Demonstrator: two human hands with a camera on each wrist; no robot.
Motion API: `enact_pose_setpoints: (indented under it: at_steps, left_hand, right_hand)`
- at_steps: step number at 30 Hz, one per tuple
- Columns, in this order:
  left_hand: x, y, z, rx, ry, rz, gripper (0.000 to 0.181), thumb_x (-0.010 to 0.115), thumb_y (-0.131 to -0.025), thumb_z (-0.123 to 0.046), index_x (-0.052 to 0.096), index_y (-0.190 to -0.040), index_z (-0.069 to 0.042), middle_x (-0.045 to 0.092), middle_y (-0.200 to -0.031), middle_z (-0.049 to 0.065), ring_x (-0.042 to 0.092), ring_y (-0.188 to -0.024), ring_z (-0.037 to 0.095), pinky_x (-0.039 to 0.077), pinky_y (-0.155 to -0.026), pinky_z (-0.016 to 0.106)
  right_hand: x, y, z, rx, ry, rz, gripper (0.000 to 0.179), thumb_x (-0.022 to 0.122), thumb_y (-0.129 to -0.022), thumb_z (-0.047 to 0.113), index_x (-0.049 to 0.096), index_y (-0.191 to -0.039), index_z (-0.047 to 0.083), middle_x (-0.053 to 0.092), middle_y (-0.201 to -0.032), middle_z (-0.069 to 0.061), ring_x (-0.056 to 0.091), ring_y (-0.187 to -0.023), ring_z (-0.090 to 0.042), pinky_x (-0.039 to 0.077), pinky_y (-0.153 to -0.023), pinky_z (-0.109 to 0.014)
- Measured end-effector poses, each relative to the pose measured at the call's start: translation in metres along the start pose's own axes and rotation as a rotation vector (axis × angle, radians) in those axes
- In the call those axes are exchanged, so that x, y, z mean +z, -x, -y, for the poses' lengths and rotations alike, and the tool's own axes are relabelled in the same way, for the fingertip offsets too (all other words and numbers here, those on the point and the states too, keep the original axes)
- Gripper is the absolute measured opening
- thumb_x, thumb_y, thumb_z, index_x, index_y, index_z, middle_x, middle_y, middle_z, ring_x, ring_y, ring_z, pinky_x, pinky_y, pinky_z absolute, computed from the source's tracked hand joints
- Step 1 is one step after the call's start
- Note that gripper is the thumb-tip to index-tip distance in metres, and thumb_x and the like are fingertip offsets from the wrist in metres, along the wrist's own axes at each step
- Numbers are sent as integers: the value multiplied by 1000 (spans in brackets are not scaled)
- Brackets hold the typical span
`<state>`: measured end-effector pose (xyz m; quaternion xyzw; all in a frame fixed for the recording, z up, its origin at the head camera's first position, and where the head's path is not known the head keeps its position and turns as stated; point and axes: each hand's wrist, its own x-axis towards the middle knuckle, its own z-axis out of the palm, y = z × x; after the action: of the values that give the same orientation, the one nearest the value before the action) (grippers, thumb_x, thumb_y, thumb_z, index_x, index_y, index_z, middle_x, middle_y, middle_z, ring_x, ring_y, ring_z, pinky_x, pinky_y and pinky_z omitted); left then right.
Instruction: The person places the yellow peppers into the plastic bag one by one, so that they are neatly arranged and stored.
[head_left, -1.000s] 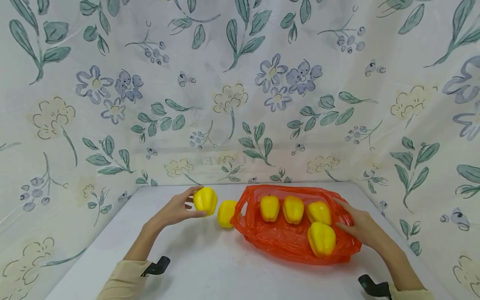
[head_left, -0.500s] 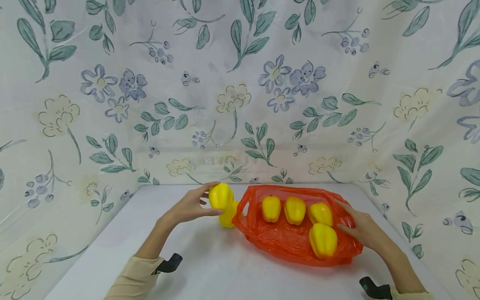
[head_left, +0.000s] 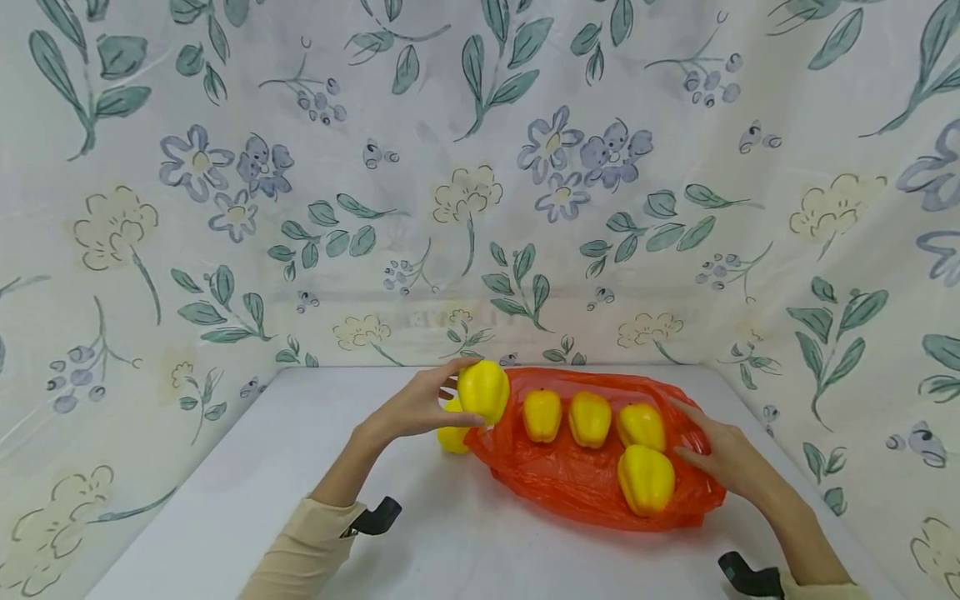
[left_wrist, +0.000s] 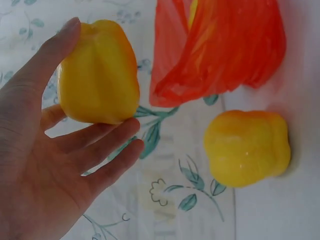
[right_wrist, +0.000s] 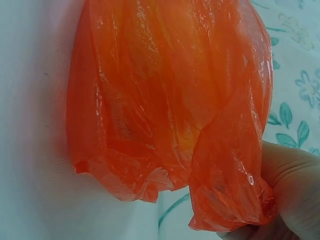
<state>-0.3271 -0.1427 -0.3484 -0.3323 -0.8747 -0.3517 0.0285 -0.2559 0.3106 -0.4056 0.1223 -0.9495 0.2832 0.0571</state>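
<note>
My left hand (head_left: 412,408) pinches a yellow bell pepper (head_left: 483,392) between thumb and fingers, raised off the table at the left edge of a red plastic bag (head_left: 570,500). In the left wrist view the held pepper (left_wrist: 99,72) sits against the thumb and fingertips. A second yellow bell pepper (head_left: 452,439) stands on the table behind that hand, partly covered by it. Several yellow bell peppers (head_left: 588,419) lie in the bag. At the bag's right side my right hand (head_left: 727,454) grips the plastic; in the right wrist view bunched film (right_wrist: 230,195) covers most of its fingers.
The white table (head_left: 420,542) runs back to a floral cloth (head_left: 405,208) hanging behind it. The bag lies right of centre with its opening toward the left. Black wrist-mounted devices (head_left: 377,517) stick out from both sleeves.
My left hand has carried its bell pepper to the right, from left of the loose pepper to the bag's left edge. My right hand has stayed at the bag's right side.
</note>
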Motion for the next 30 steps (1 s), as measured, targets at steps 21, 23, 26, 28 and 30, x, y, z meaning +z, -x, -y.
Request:
enact_pose_setpoints:
  at_steps: [21,23,26,28,30]
  left_hand:
    - [62,-29,-29,83,8,184,83,80,-76,-49,38,-147,-34,55,-136,-11,53,-118,10,53,-96,27]
    - [71,-31,-29,83,-14,206,84,79,-76,-52,38,-147,-35,54,-138,-11,52,-119,9,53,-96,26]
    - [82,-34,-30,92,-52,226,86,78,-77,-53,37,-149,-31,52,-140,-10,51,-122,10,52,-99,29]
    - [88,-37,-31,96,-59,237,86,78,-77,-51,37,-149,-27,51,-143,-8,51,-125,11,51,-101,31]
    - [94,-39,-32,89,-64,243,85,78,-78,-50,38,-149,-26,51,-143,-8,51,-125,11,51,-101,30]
  right_hand:
    - [1,0,-2,35,-18,15,79,73,-88,26,30,-153,13,54,-134,-31,64,-102,-35,62,-68,-35]
    - [1,0,-1,30,-22,12,78,73,-88,24,31,-153,12,54,-134,-31,63,-103,-37,62,-69,-36]
    - [0,0,-1,25,-11,6,78,73,-88,24,31,-152,11,54,-134,-31,63,-105,-39,62,-69,-36]
    - [0,0,0,28,0,4,78,73,-87,25,31,-152,11,54,-134,-31,62,-105,-40,62,-69,-37]
    - [-1,0,0,32,12,2,78,73,-87,26,32,-152,11,54,-134,-31,63,-105,-40,62,-69,-37]
